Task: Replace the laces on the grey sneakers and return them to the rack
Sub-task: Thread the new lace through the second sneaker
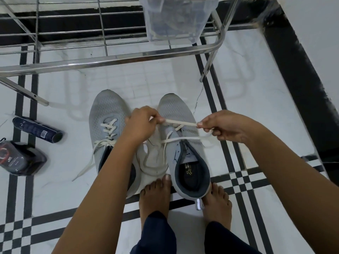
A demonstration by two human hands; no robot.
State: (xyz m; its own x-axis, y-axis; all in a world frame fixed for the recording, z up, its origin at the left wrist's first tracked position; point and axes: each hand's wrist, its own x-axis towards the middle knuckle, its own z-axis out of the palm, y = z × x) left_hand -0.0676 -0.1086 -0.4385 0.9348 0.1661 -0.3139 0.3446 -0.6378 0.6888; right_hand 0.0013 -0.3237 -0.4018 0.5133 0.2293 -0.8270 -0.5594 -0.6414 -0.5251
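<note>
Floor (165,79): glossy white marble-look tile, crossed by black stripe bands that form small checks where they meet
Rack (117,59): polished steel tube frame with thin wire rungs and a rounded corner, standing beyond the shoes
Container (176,19): clear ribbed plastic tub resting on the rack rungs, contents too blurred to tell
First sneaker (106,110): grey knit mesh upper with a dark collar, on the floor under the left forearm; cream flat lace crossed through its eyelets, loose ends trailing on the tile
Second sneaker (176,109): same grey mesh, padded dark collar and printed insole, on the floor just beside the first, heel between the bare feet (156,197)
Lace (181,123): flat cream woven tape, stretched taut above the second sneaker's tongue
Left hand (141,123): fingers curled, thumb and fingertips pinching one end of the taut span
Right hand (223,127): fingers curled, thumb and forefinger pinching the other end, slack looping below
Cloth (156,158): off-white, crumpled, lying between the two sneakers
Tube (36,130): dark cylinder with barcode label, lying on its side
Pouch (20,158): dark glossy pack near the tube
</note>
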